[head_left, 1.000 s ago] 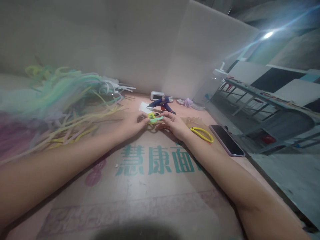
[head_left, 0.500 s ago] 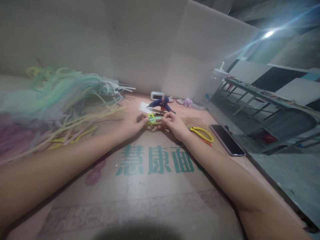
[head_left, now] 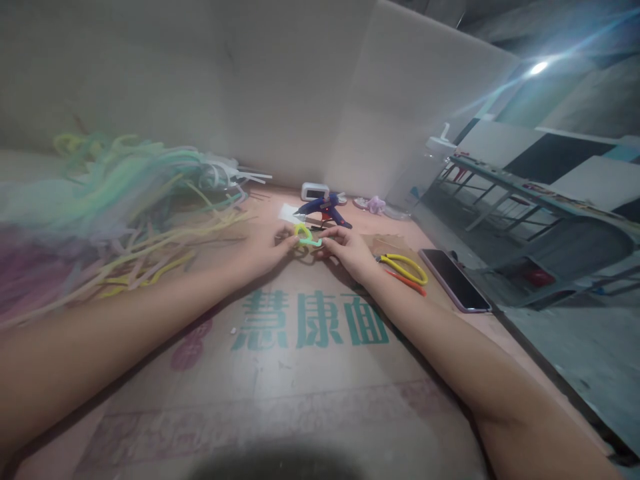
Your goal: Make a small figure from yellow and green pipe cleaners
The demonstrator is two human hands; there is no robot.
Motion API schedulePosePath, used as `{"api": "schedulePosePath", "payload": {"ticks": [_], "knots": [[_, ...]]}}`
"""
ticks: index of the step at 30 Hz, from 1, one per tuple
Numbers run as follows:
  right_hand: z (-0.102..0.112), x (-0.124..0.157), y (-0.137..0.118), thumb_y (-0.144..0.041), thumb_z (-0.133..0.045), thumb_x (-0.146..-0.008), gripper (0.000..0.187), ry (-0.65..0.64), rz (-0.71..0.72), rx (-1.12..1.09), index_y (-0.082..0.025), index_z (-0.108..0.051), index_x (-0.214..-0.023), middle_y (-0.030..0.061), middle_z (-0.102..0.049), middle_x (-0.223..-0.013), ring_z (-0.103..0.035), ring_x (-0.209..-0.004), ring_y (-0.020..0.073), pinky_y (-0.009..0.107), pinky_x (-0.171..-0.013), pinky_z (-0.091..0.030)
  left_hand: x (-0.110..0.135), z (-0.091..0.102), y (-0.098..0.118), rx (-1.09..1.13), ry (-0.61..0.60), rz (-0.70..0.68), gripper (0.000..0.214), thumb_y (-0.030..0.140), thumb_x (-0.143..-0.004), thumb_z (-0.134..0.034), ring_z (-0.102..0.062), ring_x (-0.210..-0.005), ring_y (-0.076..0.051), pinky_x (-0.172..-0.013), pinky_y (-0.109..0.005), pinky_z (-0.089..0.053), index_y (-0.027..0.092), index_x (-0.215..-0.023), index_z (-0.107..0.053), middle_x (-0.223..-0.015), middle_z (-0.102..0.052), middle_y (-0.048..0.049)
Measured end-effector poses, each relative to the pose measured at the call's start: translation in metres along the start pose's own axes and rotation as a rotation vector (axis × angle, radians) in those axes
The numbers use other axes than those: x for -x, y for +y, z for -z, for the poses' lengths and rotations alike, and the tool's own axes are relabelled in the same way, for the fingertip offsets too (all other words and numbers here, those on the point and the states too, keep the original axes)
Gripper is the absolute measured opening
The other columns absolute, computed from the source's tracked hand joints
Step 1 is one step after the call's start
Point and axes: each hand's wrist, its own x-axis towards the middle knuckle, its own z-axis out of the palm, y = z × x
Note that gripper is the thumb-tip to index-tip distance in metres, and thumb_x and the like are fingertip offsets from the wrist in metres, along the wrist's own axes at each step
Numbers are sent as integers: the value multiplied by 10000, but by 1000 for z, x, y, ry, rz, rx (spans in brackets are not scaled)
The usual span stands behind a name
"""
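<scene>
Over the cardboard, my left hand (head_left: 281,244) pinches a small yellow pipe cleaner loop (head_left: 303,231). A mint-green pipe cleaner (head_left: 311,243) runs from the loop toward my right hand (head_left: 342,245), its right end bent upward. The right thumb and fingers are closed at that bent end. Exactly how the green and yellow pieces join is too small to make out. Just behind the hands, a dark blue hot glue gun (head_left: 325,207) lies beside a white piece of paper (head_left: 290,213).
To the left spreads a heap of pastel pipe cleaners (head_left: 150,173). Yellow-handled pliers (head_left: 405,265), an orange-handled tool (head_left: 407,284) and a phone (head_left: 457,280) lie at the right. A small white clock-like device (head_left: 315,192) stands behind; printed cardboard (head_left: 280,400) covers the table.
The green pipe cleaner's right end now turns upward, where it ran straight before. My right hand has shifted slightly; the left hand stays in nearly the same place.
</scene>
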Motion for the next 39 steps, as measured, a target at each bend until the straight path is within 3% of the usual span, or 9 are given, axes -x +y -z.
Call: {"api": "schedulePosePath", "payload": {"ticks": [5, 9, 17, 26, 30, 33, 36, 39], "knots": [[2, -5, 3, -366, -764, -737, 277, 111, 40, 14, -197, -594, -877, -21, -657, -692, -659, -592, 125, 284, -629, -559, 0, 1, -2, -72, -18, 3, 209, 363, -920, -527, -578, -816, -183, -747, -304, -436, 172, -905, -609, -908, -645, -38], [4, -7, 4, -395, -757, -740, 289, 97, 54, 22, -208, -592, -887, -35, -638, -681, -651, -595, 122, 284, -641, -550, 1, 2, 3, -102, -40, -5, 220, 370, -918, -523, -556, -768, -176, -716, -300, -410, 171, -878, -608, -861, -630, -27], [5, -4, 2, -376, -737, -764, 380, 64, 91, 4, -242, -625, -1102, 38, -720, -1099, -656, -666, 107, 247, -582, -484, 1, 2, 5, -85, -62, -18, 219, 371, -921, -514, -566, -826, -190, -761, -312, -420, 174, -903, -606, -936, -647, -48], [2, -4, 3, -391, -731, -757, 258, 39, 88, 36, -217, -633, -920, -16, -668, -772, -636, -651, 121, 240, -590, -457, 2, 3, 8, -55, -56, -11, 258, 403, -917, -515, -585, -841, -200, -787, -326, -457, 170, -912, -625, -935, -665, -53], [3, -5, 3, -324, -628, -804, 156, 63, 139, 206, -219, -605, -917, -9, -675, -808, -637, -706, 143, 279, -671, -489, 1, 2, 5, -19, -46, 1, 270, 427, -911, -530, -598, -832, -203, -751, -311, -471, 175, -911, -629, -905, -670, -51], [8, -4, -2, -260, -554, -831, 109, 92, 245, 516, -216, -600, -919, 15, -688, -881, -634, -824, 179, 323, -775, -482, 1, 1, 3, 4, -48, 32, 264, 422, -919, -532, -600, -795, -190, -733, -298, -467, 179, -936, -633, -892, -673, -42], [11, -2, -7, -244, -555, -818, 46, 139, 284, 790, -215, -557, -853, 8, -635, -791, -581, -748, 186, 319, -716, -437, 1, 1, 3, 3, -49, 48, 246, 405, -916, -541, -587, -759, -177, -725, -288, -455, 176, -922, -630, -869, -666, -33], [11, -1, -9, -248, -564, -796, 89, 137, 263, 863, -225, -481, -773, -21, -564, -707, -523, -665, 165, 294, -645, -389, 1, 0, 3, -11, -51, 56, 248, 402, -916, -538, -584, -753, -175, -721, -288, -446, 170, -912, -625, -865, -664, -33]]}}
